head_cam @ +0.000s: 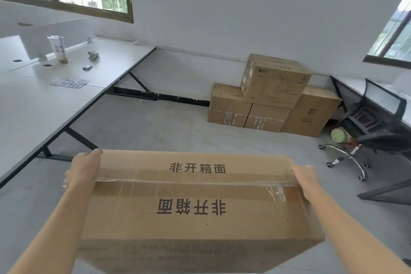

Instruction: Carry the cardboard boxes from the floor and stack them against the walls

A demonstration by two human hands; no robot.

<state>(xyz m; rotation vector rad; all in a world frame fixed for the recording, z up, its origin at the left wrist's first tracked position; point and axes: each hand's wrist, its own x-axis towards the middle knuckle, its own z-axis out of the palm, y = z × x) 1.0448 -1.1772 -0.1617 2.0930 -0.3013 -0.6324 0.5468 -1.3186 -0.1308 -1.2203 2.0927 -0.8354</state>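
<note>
box [195, 196] held up over the floor [155, 129], well apart from the wall | left hand [82, 169] grips its left side, thumb on top edge | right hand [308, 181] on its right side, fingers hidden, cannot tell grip | pile of boxes [273, 95] against the wall

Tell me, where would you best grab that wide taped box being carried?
By its two short ends, one hand from each side, as the left hand and right hand do now. The box is wide, with no handles showing, so the ends likely balance it best.
</note>
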